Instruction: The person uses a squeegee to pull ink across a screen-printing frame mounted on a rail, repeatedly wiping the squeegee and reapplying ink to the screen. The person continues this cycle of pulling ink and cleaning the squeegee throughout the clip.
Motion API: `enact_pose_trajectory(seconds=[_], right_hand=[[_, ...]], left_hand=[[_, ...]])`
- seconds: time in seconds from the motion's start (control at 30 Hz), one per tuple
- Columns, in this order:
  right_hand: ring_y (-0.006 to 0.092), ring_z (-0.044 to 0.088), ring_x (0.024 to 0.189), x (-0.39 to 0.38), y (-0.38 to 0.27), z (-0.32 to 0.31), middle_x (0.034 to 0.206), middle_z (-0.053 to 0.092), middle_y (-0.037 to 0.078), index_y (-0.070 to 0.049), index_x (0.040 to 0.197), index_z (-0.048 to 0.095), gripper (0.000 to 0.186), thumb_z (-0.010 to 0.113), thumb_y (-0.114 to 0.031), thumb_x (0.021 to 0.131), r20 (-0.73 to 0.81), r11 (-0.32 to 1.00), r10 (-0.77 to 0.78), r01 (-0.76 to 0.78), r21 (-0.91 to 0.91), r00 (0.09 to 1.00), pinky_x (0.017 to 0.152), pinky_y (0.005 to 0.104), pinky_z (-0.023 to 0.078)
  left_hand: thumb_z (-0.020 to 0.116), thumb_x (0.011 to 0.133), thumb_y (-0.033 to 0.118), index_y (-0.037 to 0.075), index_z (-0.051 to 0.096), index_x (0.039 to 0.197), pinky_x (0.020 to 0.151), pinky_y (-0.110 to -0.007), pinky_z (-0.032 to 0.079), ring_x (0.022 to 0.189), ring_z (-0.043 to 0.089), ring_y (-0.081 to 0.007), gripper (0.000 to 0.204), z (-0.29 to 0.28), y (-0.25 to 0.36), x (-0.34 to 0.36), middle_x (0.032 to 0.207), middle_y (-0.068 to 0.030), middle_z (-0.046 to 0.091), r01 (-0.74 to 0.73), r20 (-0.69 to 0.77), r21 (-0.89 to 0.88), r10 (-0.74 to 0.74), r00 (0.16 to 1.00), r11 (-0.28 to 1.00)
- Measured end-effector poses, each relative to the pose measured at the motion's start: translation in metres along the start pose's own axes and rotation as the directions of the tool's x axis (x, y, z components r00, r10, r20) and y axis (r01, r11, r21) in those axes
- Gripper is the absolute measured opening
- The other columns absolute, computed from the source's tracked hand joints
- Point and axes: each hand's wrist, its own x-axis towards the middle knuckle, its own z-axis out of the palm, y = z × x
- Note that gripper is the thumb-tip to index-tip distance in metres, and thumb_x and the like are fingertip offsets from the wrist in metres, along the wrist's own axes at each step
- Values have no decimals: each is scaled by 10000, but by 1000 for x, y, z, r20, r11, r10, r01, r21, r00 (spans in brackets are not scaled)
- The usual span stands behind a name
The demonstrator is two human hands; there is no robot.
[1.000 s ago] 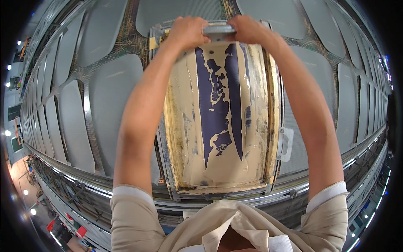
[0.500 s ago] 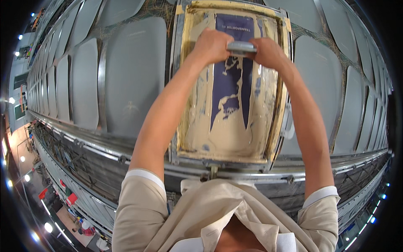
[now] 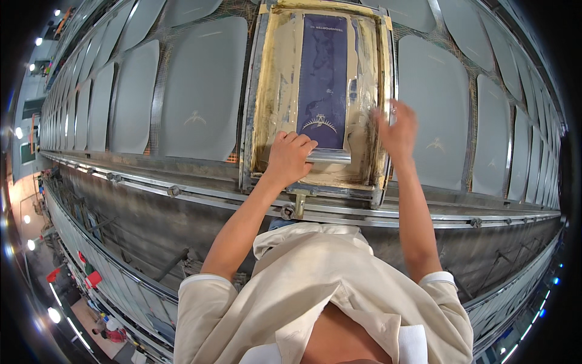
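A screen-printing frame [image 3: 251,115] lies before me, its purple mesh panel [image 3: 323,67] bordered by beige ink [image 3: 285,91]. A crest-like design and small lettering show pale in the purple. Across the panel's near end rests a metal squeegee [image 3: 334,156]. My left hand [image 3: 288,159] is closed over the squeegee's left end. Away from the squeegee, my right hand [image 3: 400,132] is at the frame's right edge; its fingers are smeared by motion, so whether they touch the edge is unclear.
Grey flat panels [image 3: 203,91] lie in rows on both sides of the frame, some with a faint pale print. A metal rail [image 3: 151,184] runs along the table's near side. Far off at the lower left, a person in red [image 3: 114,333] is visible.
The squeegee has come from the far part of the screen to its near end. My right hand has left it and moved right. The purple panel now shows mostly bare of ink.
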Motion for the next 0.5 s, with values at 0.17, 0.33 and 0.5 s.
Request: enact_pose_trajectory(seconds=[0.17,0.33,0.5], right_hand=[[386,659,959,11,89,44,1027,700,229,20,1094,670,385,576,-341,1001,94,891,432,-440,109,897,834,464,502],[273,632,802,15,90,18,882,694,174,11,995,705,401,588,-373,998,87,871,463,-471,140,882,738,420,480],[207,489,694,29,37,-2,760,596,117,22,906,655,416,587,-375,1008,78,868,440,-446,219,894,667,381,422]], left_hand=[[787,692,175,143,721,1065,935,-384,412,998,634,-187,380,2,3,-1,1011,-17,668,0,137,126,-17,990,992],[753,679,126,142,705,1000,940,-375,405,994,623,-199,325,9,-2,-7,988,-19,639,-6,83,101,-2,997,995],[729,670,89,135,698,975,950,-386,405,982,619,-220,310,-22,-12,-35,990,-26,630,9,-42,52,-7,999,999]])
